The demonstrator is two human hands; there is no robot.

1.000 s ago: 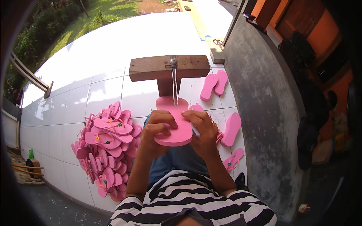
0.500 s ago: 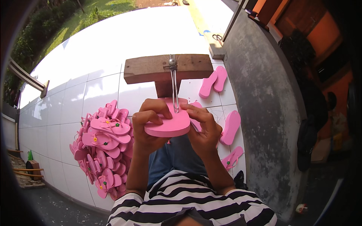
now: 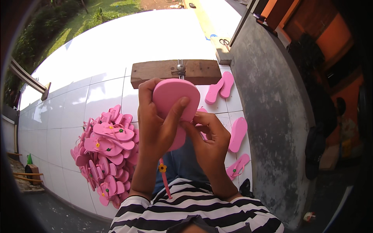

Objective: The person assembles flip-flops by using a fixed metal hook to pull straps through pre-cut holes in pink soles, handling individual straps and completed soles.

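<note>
A pink flip-flop (image 3: 176, 95) is held up in front of me, its smooth sole turned toward me. My left hand (image 3: 157, 124) grips it, thumb across the sole and fingers behind its left edge. My right hand (image 3: 210, 141) pinches at the sole's right edge; what lies between its fingertips is partly hidden. Below the sole hangs a pink strap (image 3: 164, 180) with a yellow flower (image 3: 162, 168). Just beyond stands a wooden crosspiece (image 3: 155, 73) with a metal ball and wire (image 3: 180, 67) fixed at its middle; the wire's lower part is behind the sole.
Left of me lies a heap of pink flip-flops (image 3: 108, 155) with flowered straps. Several loose pink soles (image 3: 238, 134) and a strapped flip-flop (image 3: 237, 167) lie right, beside a grey wall (image 3: 268, 97). Scissors (image 3: 224, 42) rest on a ledge at the far right.
The flip-flop has been tipped from lying flat to upright, its face turned to me. It has come off the wire's looped end. The flowered strap now hangs below.
</note>
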